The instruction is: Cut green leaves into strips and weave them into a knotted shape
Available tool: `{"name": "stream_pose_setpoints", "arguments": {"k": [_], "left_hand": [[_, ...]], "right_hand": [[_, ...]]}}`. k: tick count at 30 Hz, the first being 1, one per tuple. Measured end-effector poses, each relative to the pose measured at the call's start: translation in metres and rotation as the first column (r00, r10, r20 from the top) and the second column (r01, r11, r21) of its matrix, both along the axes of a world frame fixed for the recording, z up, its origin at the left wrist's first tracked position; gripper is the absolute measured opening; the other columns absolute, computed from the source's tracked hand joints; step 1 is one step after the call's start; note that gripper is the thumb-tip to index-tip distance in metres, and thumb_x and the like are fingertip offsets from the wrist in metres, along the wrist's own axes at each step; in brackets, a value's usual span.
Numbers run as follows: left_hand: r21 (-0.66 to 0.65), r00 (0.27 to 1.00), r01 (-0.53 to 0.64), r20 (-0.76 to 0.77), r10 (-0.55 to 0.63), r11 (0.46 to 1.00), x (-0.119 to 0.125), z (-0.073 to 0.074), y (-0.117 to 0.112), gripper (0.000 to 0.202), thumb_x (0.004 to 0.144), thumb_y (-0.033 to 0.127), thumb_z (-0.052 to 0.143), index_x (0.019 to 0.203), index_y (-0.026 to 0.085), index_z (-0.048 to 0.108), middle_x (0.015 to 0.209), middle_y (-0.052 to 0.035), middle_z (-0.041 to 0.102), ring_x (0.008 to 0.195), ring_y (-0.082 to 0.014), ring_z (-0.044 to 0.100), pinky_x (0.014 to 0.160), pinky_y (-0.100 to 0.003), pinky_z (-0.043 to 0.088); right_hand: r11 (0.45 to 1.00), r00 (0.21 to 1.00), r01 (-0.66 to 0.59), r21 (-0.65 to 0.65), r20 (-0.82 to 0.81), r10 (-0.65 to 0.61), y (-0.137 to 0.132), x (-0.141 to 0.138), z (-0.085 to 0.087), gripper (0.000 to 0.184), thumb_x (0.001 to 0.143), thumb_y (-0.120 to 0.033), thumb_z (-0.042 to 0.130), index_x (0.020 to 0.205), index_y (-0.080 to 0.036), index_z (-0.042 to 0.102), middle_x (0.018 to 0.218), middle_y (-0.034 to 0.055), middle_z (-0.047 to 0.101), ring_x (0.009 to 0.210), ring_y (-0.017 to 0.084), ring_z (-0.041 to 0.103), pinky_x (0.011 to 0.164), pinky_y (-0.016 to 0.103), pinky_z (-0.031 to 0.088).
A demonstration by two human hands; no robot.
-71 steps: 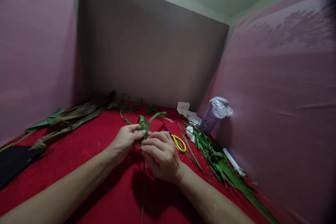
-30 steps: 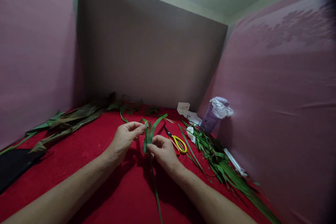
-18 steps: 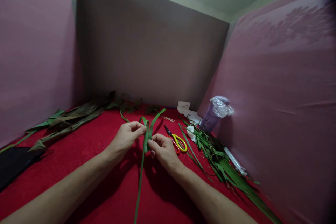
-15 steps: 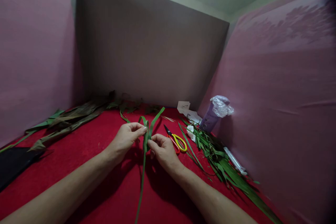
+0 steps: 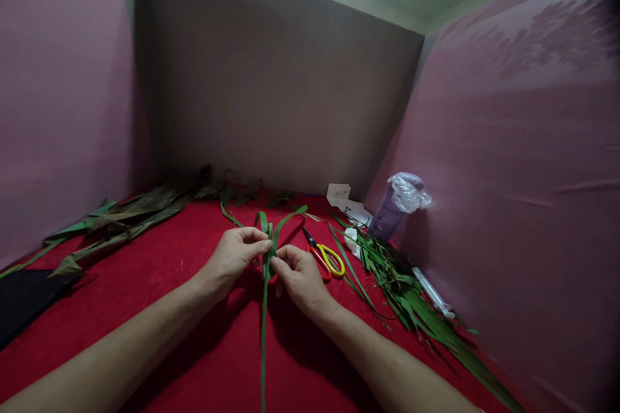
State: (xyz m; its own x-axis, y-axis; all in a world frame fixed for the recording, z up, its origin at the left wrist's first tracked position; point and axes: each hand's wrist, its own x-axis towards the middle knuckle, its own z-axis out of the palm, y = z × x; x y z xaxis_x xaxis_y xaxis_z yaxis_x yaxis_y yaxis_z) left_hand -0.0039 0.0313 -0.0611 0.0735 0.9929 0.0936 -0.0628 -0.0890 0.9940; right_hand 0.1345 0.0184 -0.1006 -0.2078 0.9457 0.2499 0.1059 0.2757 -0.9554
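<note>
Between my two hands is a small bundle of green leaf strips [image 5: 267,264], folded or woven together. My left hand [image 5: 237,251] pinches it from the left with thumb and forefinger. From the right, my right hand [image 5: 301,277] grips its lower part, fingers curled and partly hidden. Strip ends loop up above the fingers, one curving to the right. A single long strip [image 5: 263,342] hangs down from the bundle towards me. Close to my right hand lie scissors [image 5: 325,257] with one red and one yellow handle, blades pointing away.
A heap of green leaf strips [image 5: 404,293] covers the right side of the red cloth [image 5: 194,348]. Behind it stand a purple container [image 5: 387,213] with clear plastic on top and white papers [image 5: 351,210]. Long dried leaves [image 5: 126,219] and a black flat object [image 5: 31,300] lie left.
The upper strip end on the right has bent over from upright into an arch. The hanging strip has swung to near vertical. Both hands keep their hold, almost in place.
</note>
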Motion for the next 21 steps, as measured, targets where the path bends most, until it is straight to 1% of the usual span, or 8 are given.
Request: {"name": "stream_pose_setpoints", "arguments": {"k": [3,6,10,12,15,19,21], "left_hand": [[-0.002,1.000,-0.003,-0.003,0.003,1.000,0.0009,0.0009,-0.0009,0.016,0.053,0.025,0.073,0.057,0.014,0.062,0.052,0.0010,0.059,0.048,-0.0112,0.052,0.051,-0.024,0.041],[-0.011,0.999,-0.018,0.032,0.018,1.000,0.0014,0.0019,-0.0011,0.015,0.052,0.023,0.074,0.056,0.014,0.062,0.051,0.0018,0.059,0.047,-0.0106,0.051,0.051,-0.024,0.041],[0.016,0.997,-0.051,0.051,0.050,0.999,0.0014,0.0001,0.0004,0.013,0.052,0.021,0.074,0.056,0.015,0.063,0.051,0.0019,0.059,0.048,-0.0101,0.051,0.051,-0.023,0.040],[0.034,0.998,-0.053,0.048,0.051,0.998,0.0015,-0.0006,0.0006,0.012,0.053,0.021,0.074,0.056,0.014,0.064,0.052,0.0014,0.060,0.049,-0.0102,0.052,0.052,-0.023,0.040],[0.049,0.997,-0.057,0.049,0.055,0.997,0.0028,-0.0001,-0.0010,0.013,0.054,0.021,0.074,0.056,0.014,0.064,0.052,0.0011,0.061,0.050,-0.0107,0.053,0.053,-0.023,0.041],[0.052,0.996,-0.062,0.074,0.058,0.997,0.0058,0.0013,-0.0030,0.015,0.053,0.020,0.074,0.057,0.014,0.062,0.053,0.0019,0.060,0.050,-0.0099,0.053,0.053,-0.022,0.042],[0.059,0.992,-0.061,0.117,0.054,0.996,0.0066,0.0010,-0.0023,0.018,0.052,0.020,0.075,0.061,0.014,0.060,0.055,0.0028,0.061,0.051,-0.0097,0.054,0.054,-0.022,0.043]], "right_hand": [[1.000,1.000,0.001,0.000,-0.025,-0.001,0.0012,-0.0003,-0.0006,0.016,0.079,-0.031,0.052,0.073,-0.016,0.053,0.054,-0.0049,0.052,0.034,0.006,0.046,0.033,0.015,0.033],[1.000,0.998,-0.013,-0.017,-0.067,0.012,0.0018,-0.0014,-0.0010,0.018,0.077,-0.033,0.054,0.074,-0.016,0.054,0.057,-0.0040,0.054,0.035,0.006,0.045,0.033,0.015,0.035],[0.999,0.994,-0.025,-0.048,-0.112,0.020,0.0009,-0.0033,0.0008,0.021,0.073,-0.035,0.059,0.074,-0.014,0.056,0.055,-0.0042,0.053,0.036,0.005,0.043,0.035,0.016,0.035],[0.997,0.992,-0.016,-0.076,-0.125,0.007,-0.0002,-0.0039,0.0028,0.019,0.069,-0.032,0.062,0.071,-0.014,0.056,0.050,-0.0054,0.050,0.035,0.005,0.040,0.035,0.016,0.033],[0.994,0.993,-0.004,-0.111,-0.120,-0.009,-0.0016,-0.0043,0.0059,0.013,0.067,-0.026,0.061,0.067,-0.014,0.056,0.047,-0.0060,0.049,0.035,0.004,0.037,0.035,0.016,0.029],[0.995,0.995,0.025,-0.095,-0.090,-0.033,-0.0018,-0.0036,0.0076,0.008,0.067,-0.021,0.058,0.063,-0.014,0.055,0.044,-0.0061,0.047,0.036,0.005,0.037,0.036,0.017,0.027],[0.996,0.995,0.046,-0.075,-0.089,-0.053,-0.0019,-0.0027,0.0077,0.007,0.067,-0.020,0.057,0.063,-0.014,0.056,0.047,-0.0054,0.049,0.039,0.006,0.038,0.038,0.017,0.028]]}}
